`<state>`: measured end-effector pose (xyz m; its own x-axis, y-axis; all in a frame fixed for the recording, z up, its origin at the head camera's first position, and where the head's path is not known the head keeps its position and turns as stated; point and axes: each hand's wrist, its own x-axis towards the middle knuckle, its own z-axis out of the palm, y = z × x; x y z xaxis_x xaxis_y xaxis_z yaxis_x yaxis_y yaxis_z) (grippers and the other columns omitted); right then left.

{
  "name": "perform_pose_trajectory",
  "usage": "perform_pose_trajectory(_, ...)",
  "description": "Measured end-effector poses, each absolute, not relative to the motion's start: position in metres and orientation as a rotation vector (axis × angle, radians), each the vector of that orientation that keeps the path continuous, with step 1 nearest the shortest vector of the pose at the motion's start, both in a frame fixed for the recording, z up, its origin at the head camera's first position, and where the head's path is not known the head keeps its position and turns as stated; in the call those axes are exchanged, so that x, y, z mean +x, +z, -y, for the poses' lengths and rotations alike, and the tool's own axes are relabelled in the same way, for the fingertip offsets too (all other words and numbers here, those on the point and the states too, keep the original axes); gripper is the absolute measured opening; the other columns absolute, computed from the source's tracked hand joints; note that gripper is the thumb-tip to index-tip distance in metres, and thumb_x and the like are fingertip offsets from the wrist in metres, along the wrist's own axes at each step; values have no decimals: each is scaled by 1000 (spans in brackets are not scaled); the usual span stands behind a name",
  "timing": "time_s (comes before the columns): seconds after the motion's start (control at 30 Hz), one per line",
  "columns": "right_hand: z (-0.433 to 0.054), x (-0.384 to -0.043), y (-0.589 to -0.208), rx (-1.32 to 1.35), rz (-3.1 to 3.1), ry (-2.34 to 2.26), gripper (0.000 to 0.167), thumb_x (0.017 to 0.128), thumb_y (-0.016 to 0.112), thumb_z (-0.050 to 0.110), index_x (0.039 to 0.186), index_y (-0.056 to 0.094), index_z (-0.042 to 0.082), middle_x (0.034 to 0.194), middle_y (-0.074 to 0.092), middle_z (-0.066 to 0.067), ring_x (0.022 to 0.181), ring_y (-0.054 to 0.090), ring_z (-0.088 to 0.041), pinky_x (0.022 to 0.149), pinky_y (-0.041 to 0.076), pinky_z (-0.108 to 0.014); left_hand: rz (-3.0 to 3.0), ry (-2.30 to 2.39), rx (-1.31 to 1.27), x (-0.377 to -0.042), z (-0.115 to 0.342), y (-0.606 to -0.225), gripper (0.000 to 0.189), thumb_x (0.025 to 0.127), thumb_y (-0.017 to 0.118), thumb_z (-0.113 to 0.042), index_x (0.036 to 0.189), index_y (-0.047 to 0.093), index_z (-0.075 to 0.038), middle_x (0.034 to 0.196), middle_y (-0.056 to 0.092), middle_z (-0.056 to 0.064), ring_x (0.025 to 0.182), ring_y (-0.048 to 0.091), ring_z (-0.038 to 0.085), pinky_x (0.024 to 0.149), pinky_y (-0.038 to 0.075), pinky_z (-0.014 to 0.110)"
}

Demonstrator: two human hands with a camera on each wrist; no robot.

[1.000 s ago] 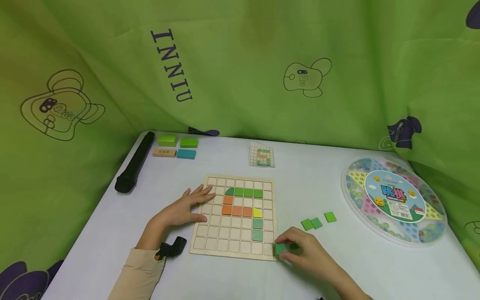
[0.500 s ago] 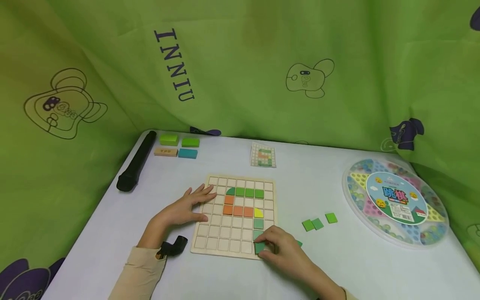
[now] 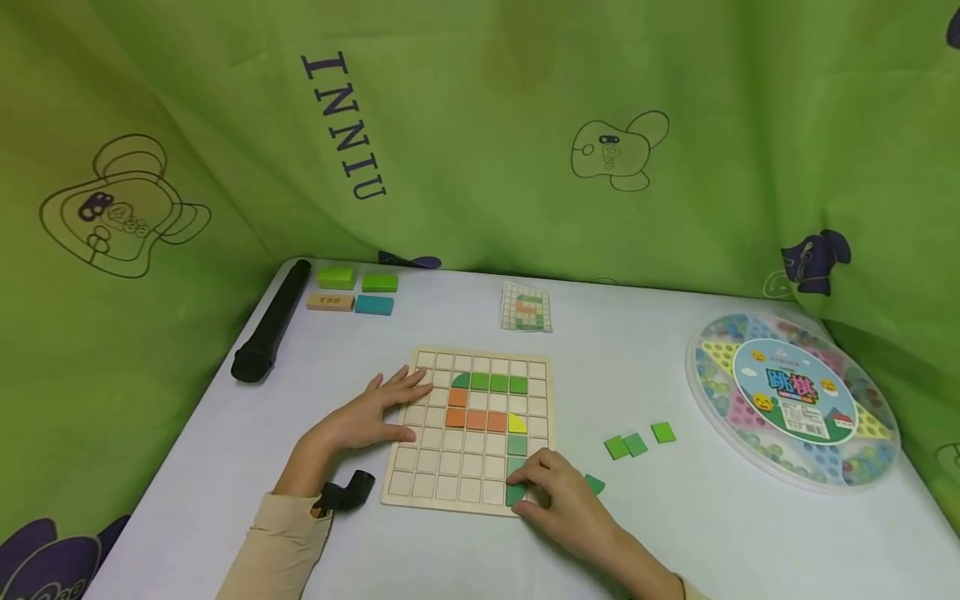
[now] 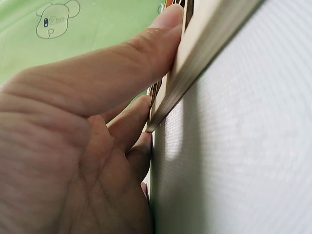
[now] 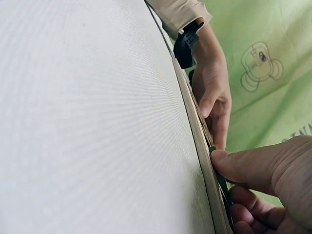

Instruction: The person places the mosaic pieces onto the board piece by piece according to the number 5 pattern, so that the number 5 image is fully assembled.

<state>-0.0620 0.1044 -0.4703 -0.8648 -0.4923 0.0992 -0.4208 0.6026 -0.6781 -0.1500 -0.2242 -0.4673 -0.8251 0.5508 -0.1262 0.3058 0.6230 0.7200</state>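
A wooden grid board [image 3: 450,483] lies on the table, holding green, orange and yellow tiles in a bent line. My left hand [image 3: 367,421] rests with spread fingers over the board's left edge; its thumb [image 4: 163,24] lies at the rim in the left wrist view. At the board's bottom row, toward the right, my right hand [image 3: 566,504] pinches a dark green tile [image 3: 515,494] between thumb and fingers. That tile sits at a cell just below a teal-green tile [image 3: 515,468], and the fingers partly cover both. In the right wrist view the pinched tile [image 5: 223,184] shows edge-on.
Right of the board lie a dark green rounded tile [image 3: 595,484] and several square green tiles [image 3: 617,447]. A pattern card [image 3: 526,308] is behind the board. A round marble game box [image 3: 791,400] stands right; a black microphone [image 3: 272,321] and small blocks [image 3: 335,278] lie back left.
My right hand has carried the dark green tile left, from beside the board's right edge onto its bottom row. A rounded green tile has come into view behind it. My left hand stays put.
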Motion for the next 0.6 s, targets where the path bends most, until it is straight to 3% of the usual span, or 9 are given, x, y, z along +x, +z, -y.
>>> perform_pose_trajectory(0.33, -107, -63, -468, -819, -2737, -1118, 26, 77, 78, 16, 101, 69, 19, 102, 57, 17, 96, 52, -1, 81, 50, -21, -2501, 1026, 661, -149, 225, -466, 75, 81, 73, -34, 145, 39, -14, 158, 19, 7, 147, 5, 32, 116, -6, 56)
perform_pose_trajectory(0.6, -139, -74, -456, -758, -2831, -1114, 34, 74, 80, 17, 106, 68, 18, 106, 61, 17, 99, 58, -3, 85, 52, -26, -2502, 1029, 661, -150, 224, -468, 75, 81, 73, -34, 145, 40, -15, 158, 20, 5, 147, 5, 31, 116, -6, 56)
